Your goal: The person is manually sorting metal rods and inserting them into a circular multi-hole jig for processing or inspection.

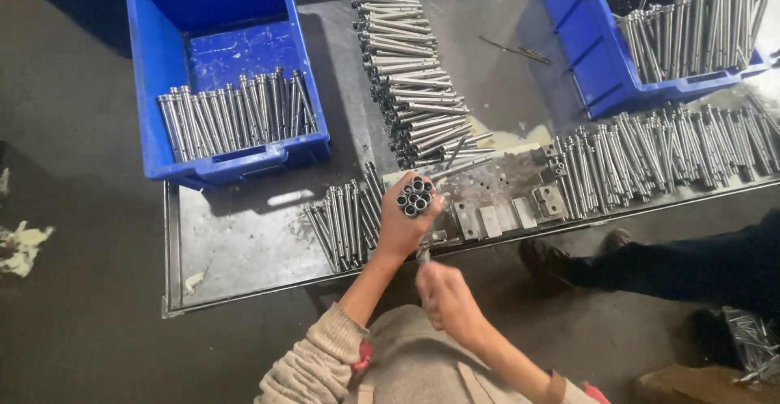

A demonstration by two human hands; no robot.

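My left hand (pixel 404 224) is shut on a bundle of several short metal tubes (pixel 415 195), held upright so their open ends face me. It hovers over the front edge of the dark metal table (pixel 244 241). Just left of it, a row of metal rods (pixel 345 219) lies on the table. My right hand (pixel 443 292) is below the left one, off the table edge, with its fingers closed on a thin metal rod (pixel 422 254) whose tip points up toward the bundle.
A blue bin (pixel 154 71) at the back left holds a row of rods. A second blue bin (pixel 589 55) at the back right is full of rods. A rod pile (pixel 406 79) lies mid-table, another row (pixel 666 152) at right, metal blocks (pixel 504 213) at the front. Another person's legs (pixel 674 266) stand right.
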